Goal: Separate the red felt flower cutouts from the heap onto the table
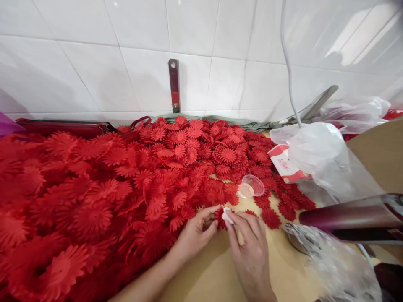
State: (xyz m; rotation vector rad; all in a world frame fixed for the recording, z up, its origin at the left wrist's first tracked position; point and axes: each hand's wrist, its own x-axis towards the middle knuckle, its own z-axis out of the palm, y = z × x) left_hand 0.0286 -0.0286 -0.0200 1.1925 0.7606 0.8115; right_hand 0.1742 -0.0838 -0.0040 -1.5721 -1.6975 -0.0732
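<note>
Bright light, upper-right glare on the tiled wall [195, 37], lower-left blur.

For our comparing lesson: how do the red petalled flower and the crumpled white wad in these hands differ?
Colour: the flower is red, the wad white.
Shape: the flower has petals, the wad is lumpy.
Hold: the left hand has the flower, the right hand the wad.
Both are held in fingers.
</note>
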